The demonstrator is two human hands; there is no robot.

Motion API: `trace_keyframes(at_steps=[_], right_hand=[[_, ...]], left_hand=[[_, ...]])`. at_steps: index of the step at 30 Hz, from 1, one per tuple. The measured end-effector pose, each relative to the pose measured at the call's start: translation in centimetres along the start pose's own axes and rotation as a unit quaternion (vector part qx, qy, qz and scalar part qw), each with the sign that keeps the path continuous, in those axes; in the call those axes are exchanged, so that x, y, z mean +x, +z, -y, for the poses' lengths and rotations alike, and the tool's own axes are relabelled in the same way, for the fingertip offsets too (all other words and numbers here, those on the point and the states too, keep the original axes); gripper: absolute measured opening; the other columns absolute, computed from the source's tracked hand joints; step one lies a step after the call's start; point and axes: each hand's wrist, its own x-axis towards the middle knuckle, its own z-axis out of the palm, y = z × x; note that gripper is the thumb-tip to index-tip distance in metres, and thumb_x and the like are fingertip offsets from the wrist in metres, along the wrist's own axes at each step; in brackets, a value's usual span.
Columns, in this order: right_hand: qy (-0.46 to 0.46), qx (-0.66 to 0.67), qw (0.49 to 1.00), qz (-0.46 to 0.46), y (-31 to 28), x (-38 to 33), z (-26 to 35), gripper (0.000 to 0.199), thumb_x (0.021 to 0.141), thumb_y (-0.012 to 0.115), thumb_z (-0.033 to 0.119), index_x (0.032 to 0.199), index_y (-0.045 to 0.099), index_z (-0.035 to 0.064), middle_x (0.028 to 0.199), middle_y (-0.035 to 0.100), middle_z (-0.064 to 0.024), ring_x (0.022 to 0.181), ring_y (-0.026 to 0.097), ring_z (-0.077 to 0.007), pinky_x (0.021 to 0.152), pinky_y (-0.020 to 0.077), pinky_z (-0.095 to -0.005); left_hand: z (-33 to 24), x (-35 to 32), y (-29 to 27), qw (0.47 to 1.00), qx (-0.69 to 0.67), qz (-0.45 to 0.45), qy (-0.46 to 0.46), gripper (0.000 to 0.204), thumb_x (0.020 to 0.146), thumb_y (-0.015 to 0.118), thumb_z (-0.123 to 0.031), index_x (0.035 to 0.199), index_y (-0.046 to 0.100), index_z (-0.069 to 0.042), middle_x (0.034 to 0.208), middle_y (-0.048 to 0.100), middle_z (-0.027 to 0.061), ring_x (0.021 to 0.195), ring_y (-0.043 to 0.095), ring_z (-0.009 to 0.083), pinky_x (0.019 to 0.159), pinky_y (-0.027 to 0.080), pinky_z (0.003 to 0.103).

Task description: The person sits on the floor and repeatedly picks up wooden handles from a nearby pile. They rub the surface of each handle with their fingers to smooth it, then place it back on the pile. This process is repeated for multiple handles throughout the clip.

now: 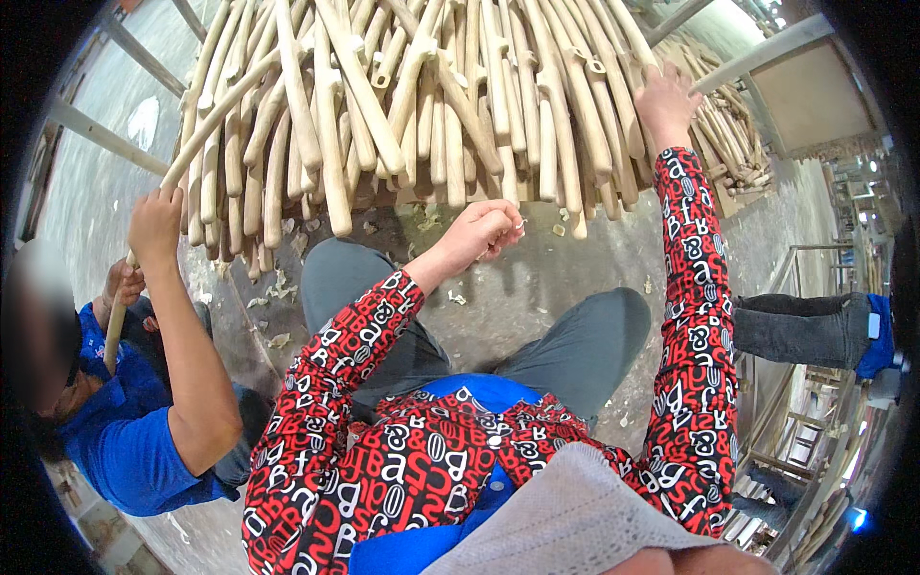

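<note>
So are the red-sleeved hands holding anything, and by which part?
The right hand is at the near end of a wooden stick, hold unclear. The left hand is curled, something pale showing, too small to name.

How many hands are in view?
4: wearer's left hand before the wooden pile, right hand at its right edge; co-worker's upper hand and lower hand gripping one stick at left. Others may be hidden.

1. The heap of curved wooden rods (333,153) blocks straight-ahead passage, its ends overhanging the floor (498,287).
2. Between the left grip (479,230) and right grip (668,103), below those ends, there is open air.
3. Leftward, a co-worker's forearm (196,335) and slanting rod (218,115) bar the way.
4. A pale rail (767,55) stands just beside the right grip.
</note>
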Motion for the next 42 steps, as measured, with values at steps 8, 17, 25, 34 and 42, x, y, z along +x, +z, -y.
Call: trace_keyframes(at_steps=[8,17,25,34,42], right_hand=[[-0.086,0.512,0.824,0.224,3.4,-8.7,14.5,0.03,0.08,0.058,0.028,0.095,0.063,0.0019,0.089,0.064,-0.0208,0.087,0.062,-0.0366,0.08,0.0492,-0.0441],[0.022,0.468,0.815,0.341,4.4,-11.5,22.8,0.045,0.072,0.06,0.023,0.112,0.053,0.003,0.098,0.064,-0.0229,0.089,0.061,-0.0381,0.079,0.0478,-0.0452],[0.185,0.85,0.374,0.322,4.3,-12.3,18.2,0.021,0.077,0.066,0.008,0.096,0.055,0.0048,0.07,0.059,-0.0013,0.058,0.055,-0.0093,0.048,0.0412,-0.0213],[0.034,0.547,0.834,-0.064,6.4,-11.4,13.6,0.047,0.075,0.062,0.006,0.12,0.05,0.0045,0.098,0.058,-0.0183,0.089,0.059,-0.0269,0.077,0.0501,-0.0395],[-0.235,0.022,0.944,0.231,4.3,-11.9,19.2,0.039,0.085,0.052,0.024,0.122,0.058,0.0131,0.144,0.036,-0.0129,0.135,0.026,-0.033,0.104,0.021,-0.0647]], left_hand=[[-0.3,0.1,-0.4,0.992,-0.07,-0.046,0.093,0.017,0.094,0.05,-0.02,0.082,0.052,-0.009,0.068,0.05,0.0002,0.056,0.046,0.0068,0.045,0.034,0.021],[-1.5,-0.3,-2.6,0.962,-0.113,-0.144,0.204,0.007,0.083,0.051,-0.005,0.086,0.046,-0.009,0.078,0.054,0.0054,0.056,0.048,0.008,0.045,0.037,0.021],[-2.2,-0.7,-3.6,0.949,-0.141,-0.168,0.227,0.011,0.089,0.054,-0.01,0.088,0.043,-0.011,0.079,0.058,0.0044,0.053,0.047,0.0069,0.043,0.036,0.02],[-2.4,1.1,-1.8,0.972,-0.041,-0.144,0.179,0.015,0.095,0.047,-0.015,0.106,0.039,-0.008,0.082,0.065,0.0089,0.052,0.054,0.0082,0.043,0.036,0.02],[-0.8,0.9,-2.0,0.99,0.047,-0.1,0.088,0.019,0.096,0.051,-0.025,0.098,0.054,-0.007,0.085,0.067,0.0056,0.053,0.054,0.006,0.044,0.038,0.019]])
